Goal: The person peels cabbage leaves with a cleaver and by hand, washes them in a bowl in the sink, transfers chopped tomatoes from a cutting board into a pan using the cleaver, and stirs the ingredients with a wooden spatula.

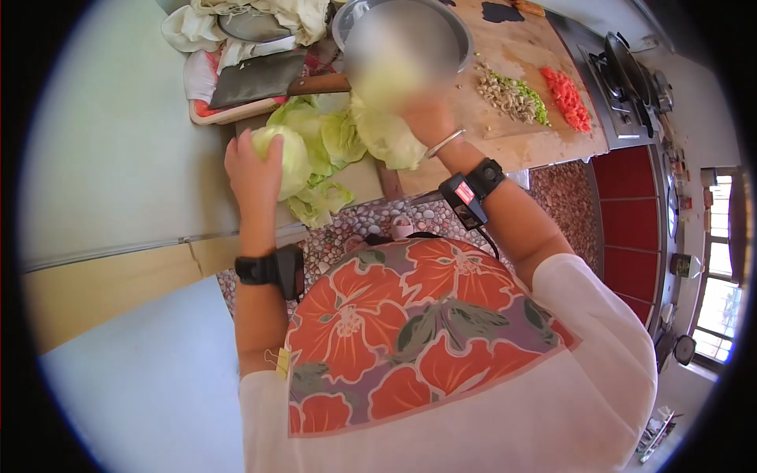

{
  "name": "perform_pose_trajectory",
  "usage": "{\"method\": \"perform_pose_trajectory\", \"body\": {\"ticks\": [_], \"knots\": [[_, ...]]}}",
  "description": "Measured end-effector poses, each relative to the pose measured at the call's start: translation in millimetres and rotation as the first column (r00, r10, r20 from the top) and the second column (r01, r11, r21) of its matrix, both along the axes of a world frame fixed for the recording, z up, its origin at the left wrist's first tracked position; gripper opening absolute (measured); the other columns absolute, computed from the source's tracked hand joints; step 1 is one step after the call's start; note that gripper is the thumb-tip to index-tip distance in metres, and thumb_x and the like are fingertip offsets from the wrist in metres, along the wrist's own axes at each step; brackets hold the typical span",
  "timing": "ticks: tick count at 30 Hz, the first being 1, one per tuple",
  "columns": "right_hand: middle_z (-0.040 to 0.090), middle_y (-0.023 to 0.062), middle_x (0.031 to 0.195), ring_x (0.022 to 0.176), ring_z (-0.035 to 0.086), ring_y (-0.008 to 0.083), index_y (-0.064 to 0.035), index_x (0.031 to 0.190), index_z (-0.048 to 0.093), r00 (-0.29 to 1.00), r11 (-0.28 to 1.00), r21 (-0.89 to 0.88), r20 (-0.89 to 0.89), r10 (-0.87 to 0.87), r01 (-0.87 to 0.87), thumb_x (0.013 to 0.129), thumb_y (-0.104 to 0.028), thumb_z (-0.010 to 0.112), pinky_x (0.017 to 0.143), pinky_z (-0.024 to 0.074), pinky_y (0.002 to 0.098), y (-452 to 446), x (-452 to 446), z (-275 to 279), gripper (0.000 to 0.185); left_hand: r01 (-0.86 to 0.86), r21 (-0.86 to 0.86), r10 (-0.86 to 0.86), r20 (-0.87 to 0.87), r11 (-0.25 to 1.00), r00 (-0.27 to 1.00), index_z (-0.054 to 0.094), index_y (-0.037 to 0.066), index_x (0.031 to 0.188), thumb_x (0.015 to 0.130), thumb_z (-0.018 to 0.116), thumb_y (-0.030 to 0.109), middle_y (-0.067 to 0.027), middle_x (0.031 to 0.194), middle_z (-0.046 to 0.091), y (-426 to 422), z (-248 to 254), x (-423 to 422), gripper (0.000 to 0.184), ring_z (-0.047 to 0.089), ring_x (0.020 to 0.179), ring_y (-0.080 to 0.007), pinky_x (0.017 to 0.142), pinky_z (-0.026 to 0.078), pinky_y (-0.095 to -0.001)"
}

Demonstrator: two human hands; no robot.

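My left hand (256, 167) is wrapped round a pale green head of lettuce (290, 162) near the counter's front edge. Loose lettuce leaves (322, 134) lie against the head's right side, and one droops over the edge. At the near side of a metal basin (465, 49), my right hand (432, 122) grips a large lettuce leaf (388, 142); a blurred patch hides its fingertips and most of the basin's inside. A cleaver (256, 79) with a wooden handle rests across a tray just behind the leaves.
The shallow tray (229, 115) holds the cleaver, with cloths (307, 20) behind it. On the wooden board (505, 146) sit chopped greyish pieces with green bits (509, 94) and chopped red pieces (566, 98). A stove with a black pan (627, 67) stands at the far right.
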State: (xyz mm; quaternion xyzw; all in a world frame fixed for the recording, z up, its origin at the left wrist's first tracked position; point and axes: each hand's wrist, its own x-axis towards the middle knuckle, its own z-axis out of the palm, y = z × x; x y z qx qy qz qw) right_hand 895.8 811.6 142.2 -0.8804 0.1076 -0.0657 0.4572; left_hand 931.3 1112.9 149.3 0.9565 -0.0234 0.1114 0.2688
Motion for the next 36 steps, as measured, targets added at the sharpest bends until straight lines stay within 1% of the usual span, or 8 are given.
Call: {"method": "perform_pose_trajectory", "body": {"ticks": [7, 14, 20, 24, 26, 31, 34, 36], "knots": [[0.062, 0.0232, 0.100, 0.094, 0.059, 0.0353, -0.0023, 0.092, 0.066, 0.939, 0.841, -0.514, -0.342, -0.022, -0.167, 0.075, -0.033, 0.059, 0.081, 0.0477, 0.0427, -27, 10, 9, 0.036, 0.106, 0.273, -0.029, -0.271, 0.956, 0.962, 0.052, 0.011, 0.125, 0.079, 0.061, 0.045, -0.0149, 0.129, 0.049, -45, 37, 40, 0.058, 0.043, 0.121, -0.0360, 0.098, 0.038, -0.0436], [0.061, 0.0195, 0.095, 0.091, 0.059, 0.0356, -0.0027, 0.093, 0.063, 0.958, 0.922, -0.366, 0.198, 0.209, -0.126, 0.074, -0.015, 0.061, 0.078, 0.0484, 0.0387, -17, -8, 4, 0.022, 0.183, 0.222, -0.195, 0.035, 0.958, 0.980, 0.047, 0.007, 0.127, 0.077, 0.066, 0.040, -0.0199, 0.129, 0.046, -18, 8, 11, 0.063, 0.042, 0.121, -0.0359, 0.096, 0.037, -0.0482], [0.061, 0.0131, 0.101, 0.092, 0.060, 0.0283, -0.0055, 0.107, 0.058, 0.753, 0.906, -0.088, 0.526, 0.395, -0.414, 0.074, 0.006, 0.062, 0.080, 0.0484, 0.0347, -26, -8, 37, 0.036, 0.091, 0.165, -0.118, 0.163, 0.982, 0.980, 0.048, 0.002, 0.126, 0.081, 0.066, 0.034, -0.0232, 0.129, 0.045, -33, 22, -1, 0.058, 0.044, 0.118, -0.0377, 0.099, 0.037, -0.0429], [0.063, 0.0140, 0.107, 0.095, 0.062, 0.0212, -0.0069, 0.116, 0.051, 0.846, 0.763, 0.395, 0.389, 0.365, -0.511, 0.076, 0.007, 0.061, 0.080, 0.0488, 0.0299, -21, -5, 50, 0.044, 0.118, -0.179, -0.091, 0.152, 0.977, 0.984, 0.043, 0.003, 0.131, 0.079, 0.067, 0.038, -0.0206, 0.132, 0.044, -22, 21, -4, 0.066, 0.040, 0.124, -0.0337, 0.099, 0.035, -0.0428], [0.064, 0.0144, 0.105, 0.092, 0.063, 0.0213, -0.0068, 0.115, 0.052, 0.850, 0.770, 0.372, 0.327, 0.414, -0.518, 0.076, 0.007, 0.060, 0.078, 0.0494, 0.0304, -15, -3, 55, 0.043, 0.204, -0.601, -0.212, 0.058, 0.773, 0.976, 0.040, 0.002, 0.133, 0.079, 0.068, 0.034, -0.0187, 0.133, 0.044, -33, 46, -30, 0.068, 0.041, 0.125, -0.0303, 0.099, 0.036, -0.0393], [0.064, 0.0153, 0.099, 0.089, 0.064, 0.0256, -0.0045, 0.112, 0.054, 0.681, 0.673, 0.136, 0.268, 0.682, -0.727, 0.076, -0.004, 0.064, 0.077, 0.0500, 0.0323, 31, -8, 92, 0.037, 0.172, -0.749, -0.391, -0.125, 0.640, 0.912, 0.037, -0.002, 0.134, 0.074, 0.074, 0.014, -0.0153, 0.129, 0.049, -74, 62, -76, 0.073, 0.051, 0.115, -0.0242, 0.094, 0.042, -0.0346], [0.063, 0.0155, 0.099, 0.091, 0.063, 0.0291, -0.0018, 0.110, 0.055, 0.620, 0.403, 0.574, 0.247, 0.744, -0.713, 0.076, -0.014, 0.066, 0.079, 0.0492, 0.0337, 48, -1, 100, 0.037, -0.096, -0.957, -0.428, -0.210, 0.273, 0.879, 0.041, -0.001, 0.132, 0.066, 0.076, 0.002, -0.0130, 0.121, 0.055, -52, 61, -70, 0.075, 0.056, 0.108, -0.0232, 0.090, 0.047, -0.0347], [0.063, 0.0164, 0.102, 0.092, 0.062, 0.0314, -0.0007, 0.107, 0.057, 0.661, 0.626, 0.217, 0.298, 0.688, -0.749, 0.077, -0.020, 0.066, 0.081, 0.0488, 0.0353, 50, 16, 109, 0.036, -0.095, -0.915, -0.334, -0.238, 0.392, 0.912, 0.044, -0.001, 0.129, 0.069, 0.073, 0.001, -0.0123, 0.115, 0.058, -23, 50, -69, 0.067, 0.059, 0.102, -0.0237, 0.087, 0.049, -0.0341]]}}
